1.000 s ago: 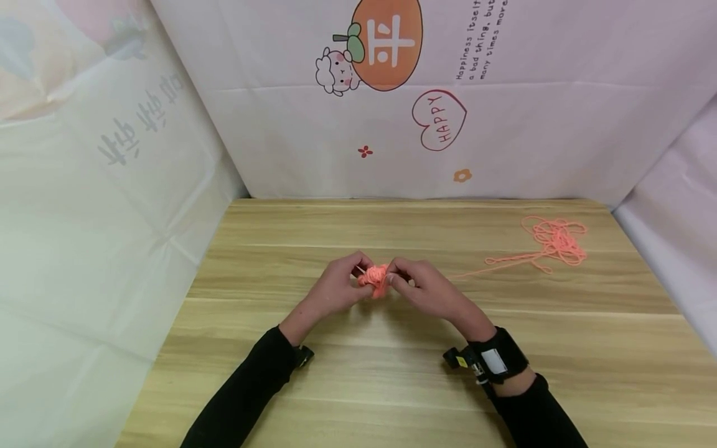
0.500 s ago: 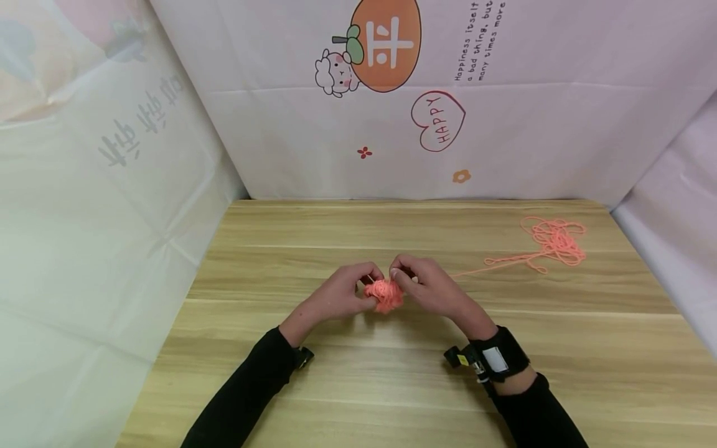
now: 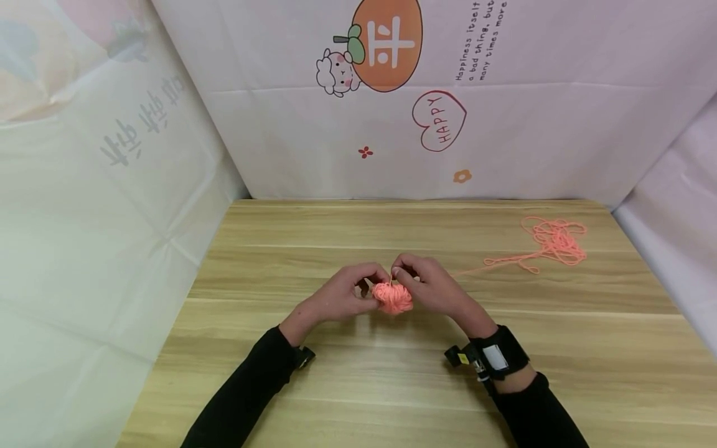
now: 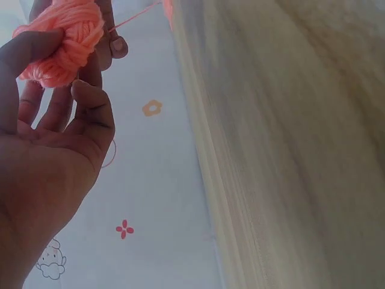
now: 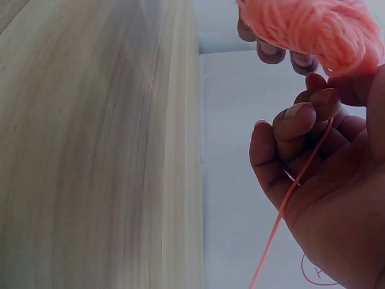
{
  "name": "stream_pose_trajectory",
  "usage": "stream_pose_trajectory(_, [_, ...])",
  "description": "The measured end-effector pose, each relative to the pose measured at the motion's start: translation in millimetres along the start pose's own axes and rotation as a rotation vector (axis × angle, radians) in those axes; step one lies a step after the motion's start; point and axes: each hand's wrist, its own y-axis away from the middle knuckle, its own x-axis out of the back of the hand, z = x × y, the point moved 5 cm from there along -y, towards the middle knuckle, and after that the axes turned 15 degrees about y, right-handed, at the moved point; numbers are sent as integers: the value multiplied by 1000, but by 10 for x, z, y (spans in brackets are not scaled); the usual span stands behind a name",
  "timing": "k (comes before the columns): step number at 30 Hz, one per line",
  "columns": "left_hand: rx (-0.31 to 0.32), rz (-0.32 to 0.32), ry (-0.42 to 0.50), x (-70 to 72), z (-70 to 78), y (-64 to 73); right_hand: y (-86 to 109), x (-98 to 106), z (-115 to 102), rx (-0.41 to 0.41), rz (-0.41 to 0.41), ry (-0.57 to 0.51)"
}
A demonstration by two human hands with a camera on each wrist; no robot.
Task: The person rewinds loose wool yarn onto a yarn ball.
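From the head view we look forward and down at two bare hands meeting over a wooden bench [image 3: 364,386], a small bundle of coral-pink yarn [image 3: 394,300] between them, held up near the middle of the bench. The left hand [image 3: 346,292] grips the bundle from its left side. In the left wrist view we see that hand's thumb [image 4: 33,48] lying across the face of the wound strands, bent inward; the rest of its grip is partly hidden behind the yarn, so we cannot tell exactly how each finger lies there. The right hand [image 3: 428,286] is just beside the bundle's right side, and its thumb and forefinger come together in a pinch on a single strand [image 5: 278,223]. In the right wrist view we find the tips of those two pressed together with no gap showing, the other fingers [image 5: 263,147] of that hand curled in towards the palm, and the strand running down from the pinch past the palm. The bundle sits just above that pinch in the same view. Back in the head view, a thin line of yarn leads from behind the right hand to a loose, looping pile [image 3: 560,242] of the same pink at the far right of the bench. Behind the bench hangs a pale cloth [image 3: 302,149] printed with a red heart outline [image 3: 439,121] reading "HAPPY".
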Motion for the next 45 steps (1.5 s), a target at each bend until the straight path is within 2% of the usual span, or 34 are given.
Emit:
stream_pose_trajectory(4, [-65,44,47,18,176,-7,-3,2,22,-11,1,-14])
stream_pose_trajectory(8, [-113,57,136,36,293,-9,-9,-6,39,-10,0,-45])
stream_pose_trajectory(12, [-143,102,223,76,320,-5,-14,-23,34,14,-13,-73])
stream_pose_trajectory(18, [-134,201,295,147,286,5,-14,-30,-1,47,-6,-69])
stream_pose_trajectory(22, [-129,269,273,191,272,10,-20,-66,-9,63,-28,-53])
stream_pose_trajectory(28, [-123,386,190,257,292,28,-17,-81,-41,62,-55,-11])
stream_pose_trajectory(34, [-48,495,135,307,249,59,-13,-74,-74,56,-57,23])
stream_pose_trajectory(38, [-5,523,114,318,226,80,-15,-76,-79,57,-57,30])
stream_pose_trajectory(41, [28,521,94,317,218,83,-10,-68,-87,49,-59,26])
stream_pose_trajectory(45, [76,493,56,310,56,69,-1,-49,-95,46,-60,28])
